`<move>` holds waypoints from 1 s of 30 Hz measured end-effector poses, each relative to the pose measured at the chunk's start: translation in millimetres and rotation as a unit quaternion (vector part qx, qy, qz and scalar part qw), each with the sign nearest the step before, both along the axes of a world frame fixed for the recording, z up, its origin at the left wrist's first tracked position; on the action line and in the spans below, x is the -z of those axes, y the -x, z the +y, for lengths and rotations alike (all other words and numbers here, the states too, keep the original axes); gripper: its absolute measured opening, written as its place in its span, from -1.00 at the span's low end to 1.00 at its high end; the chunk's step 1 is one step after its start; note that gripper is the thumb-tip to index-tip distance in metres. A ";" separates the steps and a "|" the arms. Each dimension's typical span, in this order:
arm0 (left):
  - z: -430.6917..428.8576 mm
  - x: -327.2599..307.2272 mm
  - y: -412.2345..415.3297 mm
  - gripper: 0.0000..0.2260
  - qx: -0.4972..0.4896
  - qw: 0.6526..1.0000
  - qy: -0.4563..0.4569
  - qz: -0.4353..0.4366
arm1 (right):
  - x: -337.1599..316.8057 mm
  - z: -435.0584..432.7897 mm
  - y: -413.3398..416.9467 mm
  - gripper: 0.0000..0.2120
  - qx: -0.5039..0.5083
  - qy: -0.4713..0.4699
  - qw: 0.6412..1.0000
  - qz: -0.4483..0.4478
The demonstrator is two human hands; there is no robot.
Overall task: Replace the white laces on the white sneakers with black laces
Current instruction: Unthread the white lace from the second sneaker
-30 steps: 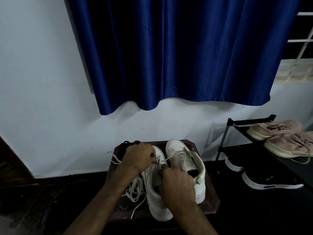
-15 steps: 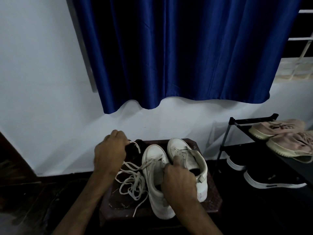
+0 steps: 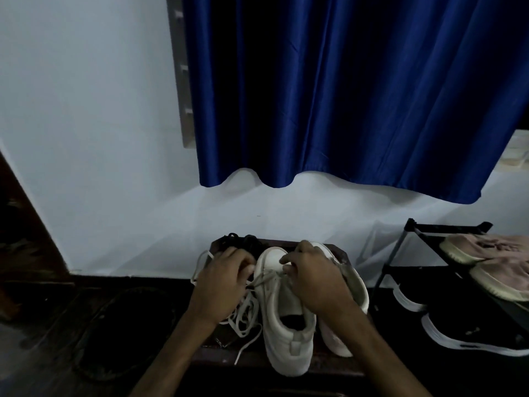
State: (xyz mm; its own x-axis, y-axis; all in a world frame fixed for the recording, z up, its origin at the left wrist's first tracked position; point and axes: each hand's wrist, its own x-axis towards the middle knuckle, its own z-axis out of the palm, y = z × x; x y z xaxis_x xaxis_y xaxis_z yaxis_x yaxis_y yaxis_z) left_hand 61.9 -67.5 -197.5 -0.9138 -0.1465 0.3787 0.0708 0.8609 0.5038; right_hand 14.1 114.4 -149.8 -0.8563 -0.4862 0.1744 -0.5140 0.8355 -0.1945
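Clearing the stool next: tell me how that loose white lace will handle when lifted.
The white lace is probably floppy: it lies in slack loops, one end trailing to the stool edge. Likely light but tangle-prone, since strands cross. It may snag, as one strand seems to run to the sneaker.

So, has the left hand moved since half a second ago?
Yes. Judged against the left sneaker, the left hand has moved right and nearer, from beside the black laces to the sneaker's toe, gripping the white lace.

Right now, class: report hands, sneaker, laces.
Left hand pinching white lace. Right hand on sneaker, grip unclear. Lace partly threaded; black laces lying behind.
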 end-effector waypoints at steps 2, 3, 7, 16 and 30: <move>6.4 9.6 5.5 -0.78 0.084 0.991 -0.097 0.019 | 4.6 -7.5 16.1 -0.82 -0.029 -0.020 0.998 -0.049; 10.8 15.3 7.0 -0.70 0.112 0.987 -0.116 0.023 | 6.1 -10.4 21.2 -0.82 -0.041 -0.030 0.996 -0.073; 22.9 40.6 13.2 -0.50 0.140 0.975 -0.165 0.043 | 6.8 -12.0 32.6 -0.80 -0.052 -0.037 0.992 -0.110; 28.8 60.9 13.1 -0.51 0.087 0.981 -0.166 0.057 | -3.4 -3.1 48.2 -0.85 -0.008 0.000 0.981 -0.192; 27.3 61.4 8.4 -0.53 0.078 0.982 -0.162 0.060 | -7.8 -12.7 49.9 -0.87 -0.117 -0.086 0.986 -0.085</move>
State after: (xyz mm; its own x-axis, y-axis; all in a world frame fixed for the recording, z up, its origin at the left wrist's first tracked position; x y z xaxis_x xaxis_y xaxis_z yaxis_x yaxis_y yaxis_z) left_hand 53.5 -40.2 -258.9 -0.8861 -0.1399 0.4419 0.2644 0.6305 0.7298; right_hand -35.8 101.7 -142.0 -0.7265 -0.6842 -0.0640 -0.6692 0.7255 -0.1604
